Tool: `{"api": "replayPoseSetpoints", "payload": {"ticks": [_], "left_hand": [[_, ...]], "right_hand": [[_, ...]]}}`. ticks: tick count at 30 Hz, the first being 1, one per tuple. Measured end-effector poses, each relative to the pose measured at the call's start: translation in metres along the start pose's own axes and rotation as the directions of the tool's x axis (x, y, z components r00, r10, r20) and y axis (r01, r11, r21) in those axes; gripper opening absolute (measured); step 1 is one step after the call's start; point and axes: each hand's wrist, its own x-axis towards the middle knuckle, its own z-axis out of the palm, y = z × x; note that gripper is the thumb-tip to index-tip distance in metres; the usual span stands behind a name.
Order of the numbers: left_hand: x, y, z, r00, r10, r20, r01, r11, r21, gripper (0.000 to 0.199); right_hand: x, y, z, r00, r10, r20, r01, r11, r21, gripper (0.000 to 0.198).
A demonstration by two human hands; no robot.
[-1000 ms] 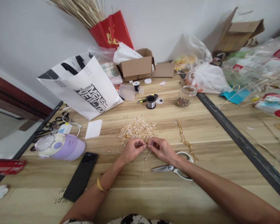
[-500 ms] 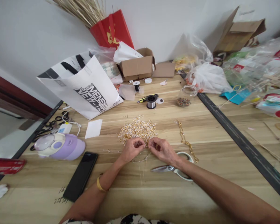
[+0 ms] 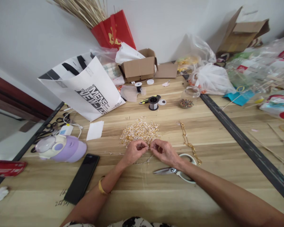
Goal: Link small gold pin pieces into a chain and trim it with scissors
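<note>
My left hand (image 3: 135, 152) and my right hand (image 3: 163, 152) almost meet at the near edge of a pile of small gold and clear beads (image 3: 139, 130). Thumb and forefinger are pinched together on each. A thin beaded strand (image 3: 144, 162) loops just below the fingertips and appears to run up to them; the exact grip points are too small to make out. Under my right wrist, scissors (image 3: 165, 171) lie with their blades to the left. A gold chain (image 3: 186, 138) stretches along the table to the right of my right hand.
Behind the beads stand a wire spool (image 3: 153, 103), a cutter knife (image 3: 145, 100) and a glass jar of beads (image 3: 189, 98). At left are a black phone (image 3: 82, 179), a purple bottle (image 3: 66, 148) and a white bag (image 3: 85, 90). A dark strip (image 3: 241, 138) crosses the table at right.
Hardly anything differs. The fingertips of my left hand have shifted very slightly to the right, towards my right hand; both pinches stay closed.
</note>
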Motion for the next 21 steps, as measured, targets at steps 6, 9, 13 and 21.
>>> {"api": "replayPoseSetpoints", "payload": {"ticks": [6, 9, 13, 21], "left_hand": [[0.0003, -0.0026, -0.0001, 1.000, 0.004, 0.006, -0.004, 1.000, 0.012, 0.011], [0.0007, -0.0042, 0.0000, 1.000, 0.007, 0.003, -0.007, 1.000, 0.008, 0.012], [0.0011, -0.0045, -0.0001, 1.000, 0.008, 0.003, -0.008, 1.000, -0.010, 0.013], [0.0005, -0.0022, 0.0002, 1.000, 0.010, -0.002, -0.010, 1.000, -0.001, 0.011]], "right_hand": [[0.0004, -0.0015, -0.0005, 1.000, 0.000, -0.006, 0.000, 1.000, 0.006, 0.004], [0.0005, -0.0027, -0.0009, 1.000, 0.002, -0.006, -0.002, 1.000, 0.018, 0.004], [0.0004, -0.0022, -0.0006, 1.000, 0.001, 0.000, -0.001, 1.000, 0.024, 0.004], [0.0005, -0.0008, -0.0003, 1.000, -0.004, 0.006, 0.004, 1.000, 0.012, 0.004]]}}
